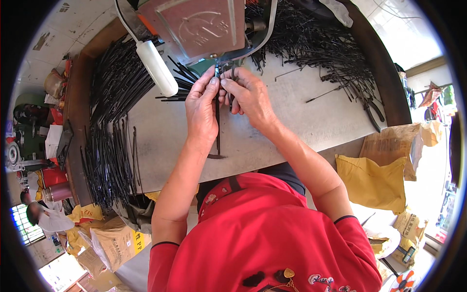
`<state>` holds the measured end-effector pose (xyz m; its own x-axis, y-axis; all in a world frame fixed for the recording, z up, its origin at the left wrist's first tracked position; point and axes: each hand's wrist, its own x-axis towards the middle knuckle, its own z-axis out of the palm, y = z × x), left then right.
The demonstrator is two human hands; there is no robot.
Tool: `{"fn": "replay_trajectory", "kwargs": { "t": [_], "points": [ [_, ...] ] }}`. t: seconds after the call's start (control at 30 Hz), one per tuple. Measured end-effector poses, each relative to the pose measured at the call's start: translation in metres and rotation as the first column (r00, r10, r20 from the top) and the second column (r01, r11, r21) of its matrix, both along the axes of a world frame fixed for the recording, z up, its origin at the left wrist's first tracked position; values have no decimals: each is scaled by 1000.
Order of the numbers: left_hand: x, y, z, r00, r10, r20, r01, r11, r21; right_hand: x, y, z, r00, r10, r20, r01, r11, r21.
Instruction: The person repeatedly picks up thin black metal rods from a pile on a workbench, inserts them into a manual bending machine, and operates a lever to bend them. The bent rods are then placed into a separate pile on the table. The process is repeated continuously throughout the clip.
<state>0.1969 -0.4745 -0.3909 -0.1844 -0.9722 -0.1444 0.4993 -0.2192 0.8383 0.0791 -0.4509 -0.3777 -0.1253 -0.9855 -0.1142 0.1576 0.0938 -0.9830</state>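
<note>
Pinched in my left hand is a long, thin black strip, its upper end under the head of a machine with a reddish-brown cover. The strip's lower end hangs down toward the table's near edge. Beside it, my right hand is closed, thumb and forefinger together near the strip's top, with a thin dark rod between its fingers. Exactly what the fingertips touch under the machine is too small to tell. Several more black strips fan out behind my left hand.
Bundles of black strips line the table's left side. A tangled heap of thin black pieces covers the back right, with pliers beside it. A white lamp hangs left of my hands. A yellow sack lies at the right edge.
</note>
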Motion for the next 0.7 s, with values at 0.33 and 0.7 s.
{"fn": "replay_trajectory", "kwargs": {
  "t": [0.33,0.7],
  "points": [
    [24,-26,24,926,-217,308,216,976,39,-25,-19,18,950,141,-277,-132,990,53],
    [23,-18,26,915,-177,363,160,984,76,-29,-19,11,984,165,66,-174,971,166]
  ]
}}
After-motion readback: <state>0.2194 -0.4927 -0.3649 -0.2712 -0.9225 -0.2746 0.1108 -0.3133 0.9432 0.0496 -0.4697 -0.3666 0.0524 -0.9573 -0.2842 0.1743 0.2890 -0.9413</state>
